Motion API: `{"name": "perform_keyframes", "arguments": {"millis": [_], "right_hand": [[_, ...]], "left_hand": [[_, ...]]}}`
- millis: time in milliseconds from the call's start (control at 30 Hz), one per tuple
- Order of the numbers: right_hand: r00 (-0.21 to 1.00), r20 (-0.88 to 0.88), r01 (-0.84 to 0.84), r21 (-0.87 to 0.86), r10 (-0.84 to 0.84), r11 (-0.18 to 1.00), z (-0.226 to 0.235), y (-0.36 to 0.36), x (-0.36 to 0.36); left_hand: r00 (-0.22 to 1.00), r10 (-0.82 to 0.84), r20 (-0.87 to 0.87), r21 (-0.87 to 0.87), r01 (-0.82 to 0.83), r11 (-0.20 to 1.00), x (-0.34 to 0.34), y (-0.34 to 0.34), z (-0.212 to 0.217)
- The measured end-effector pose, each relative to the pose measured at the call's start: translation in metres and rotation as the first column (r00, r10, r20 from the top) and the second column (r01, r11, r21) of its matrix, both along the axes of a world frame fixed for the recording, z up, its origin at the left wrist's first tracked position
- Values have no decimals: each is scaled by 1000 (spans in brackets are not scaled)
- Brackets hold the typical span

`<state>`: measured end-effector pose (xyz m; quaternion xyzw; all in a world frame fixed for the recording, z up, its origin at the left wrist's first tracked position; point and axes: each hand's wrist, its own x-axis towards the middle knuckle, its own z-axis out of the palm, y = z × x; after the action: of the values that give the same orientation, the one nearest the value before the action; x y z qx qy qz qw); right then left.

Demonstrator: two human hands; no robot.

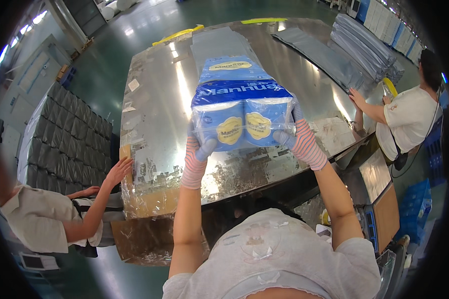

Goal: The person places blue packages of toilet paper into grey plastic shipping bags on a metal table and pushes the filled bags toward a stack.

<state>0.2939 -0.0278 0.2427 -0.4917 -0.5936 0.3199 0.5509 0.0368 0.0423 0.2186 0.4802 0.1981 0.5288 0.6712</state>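
I hold a blue film-wrapped pack (243, 92) up above the metal table. It looks like a bundle of paper rolls, with yellow labels and a dark blue band across its upper edge. My left hand (197, 157), in a striped knit glove, closes on the pack's near left corner. On the near right corner, my right hand (300, 137) grips it the same way, thumb on the front face. Both hands' other fingers are partly hidden along the pack's sides. Flat grey plastic bags (224, 42) lie on the table just beyond the pack.
The worn metal table (154, 99) spreads before me. More grey bags (314, 55) lie at right, beside a taller folded pile (366, 47). One co-worker (409, 114) stands right, another (50, 214) left. Stacked grey bundles (65, 139) rise at left; a cardboard box (144, 239) sits below the table edge.
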Motion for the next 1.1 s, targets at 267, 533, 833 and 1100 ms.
{"name": "perform_keyframes", "arguments": {"millis": [267, 533, 833, 1100], "right_hand": [[991, 106, 67, 99, -77, 993, -7, -8, -9], [999, 16, 47, -72, -46, 996, -42, -3, 2], [893, 433, -39, -200, 124, 979, -41, -8, 8], [713, 699, 188, -120, -52, 975, 0, 2, -24]], "left_hand": [[996, 47, -81, -82, -53, 995, -7, -2, -20], [994, 38, -100, -184, -56, 981, -9, -4, -80], [994, 26, -102, -406, -65, 912, -10, -10, -125], [992, 124, -9, -322, -121, 939, -10, 13, -102]]}}
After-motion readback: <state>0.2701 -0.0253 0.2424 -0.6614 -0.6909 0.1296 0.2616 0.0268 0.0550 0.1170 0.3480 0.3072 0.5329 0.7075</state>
